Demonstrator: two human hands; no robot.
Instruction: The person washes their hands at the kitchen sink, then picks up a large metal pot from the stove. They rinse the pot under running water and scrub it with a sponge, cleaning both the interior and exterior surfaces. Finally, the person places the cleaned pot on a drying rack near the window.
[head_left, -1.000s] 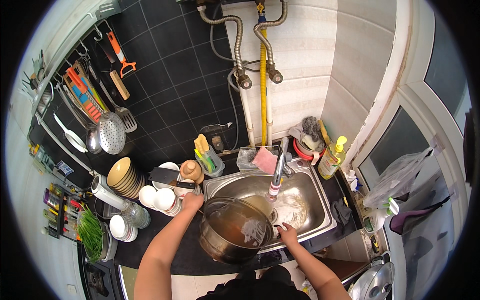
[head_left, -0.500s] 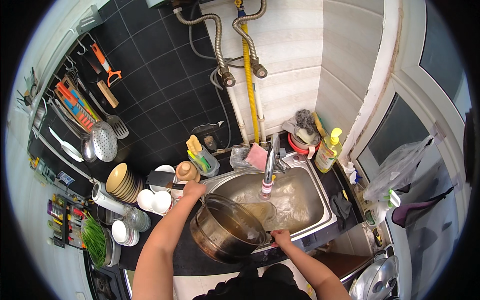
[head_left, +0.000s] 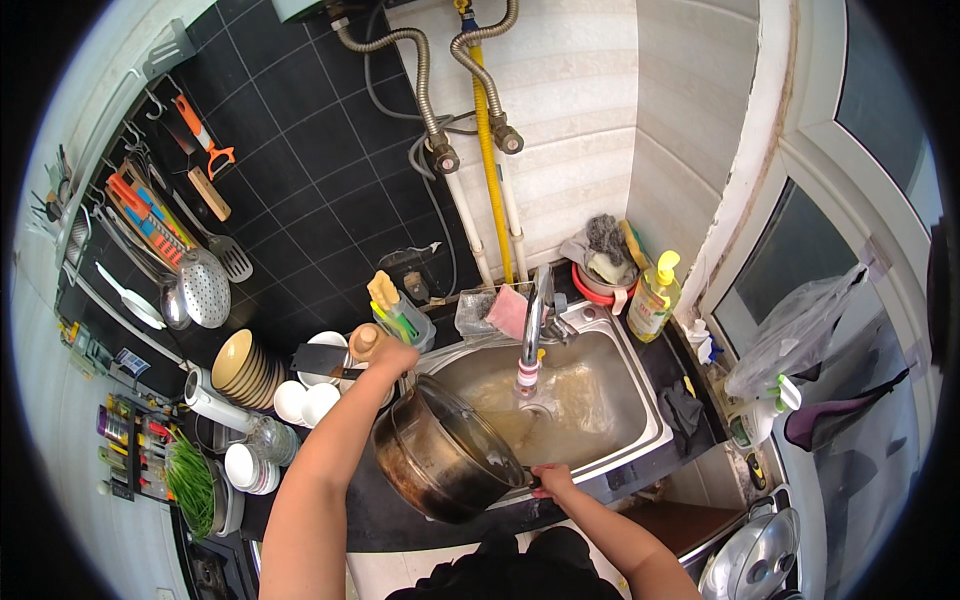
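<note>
A large metal pot (head_left: pixel 425 455) with brown-stained sides is tilted over the near-left rim of the sink, its mouth turned toward the basin. My left hand (head_left: pixel 397 354) is closed at the pot's far rim, where the handle itself is hidden. On the opposite side, my right hand (head_left: pixel 551 482) wraps round a dark side handle. Some liquid shows inside the pot. Cloudy brownish water lies in the steel sink (head_left: pixel 650 400), under the chrome faucet (head_left: pixel 537 320).
Left of the pot stand white bowls (head_left: pixel 320 402), a dark-bladed knife (head_left: pixel 325 360) and stacked tan bowls (head_left: pixel 245 365). A yellow soap bottle (head_left: pixel 655 300) and a red basin of cloths (head_left: pixel 602 285) stand behind the sink. A grey cloth (head_left: pixel 682 410) lies to its right.
The pot has tipped further toward the sink, its side now facing me more. My left hand has risen slightly. Less liquid shows inside the pot, and the view has shifted a little.
</note>
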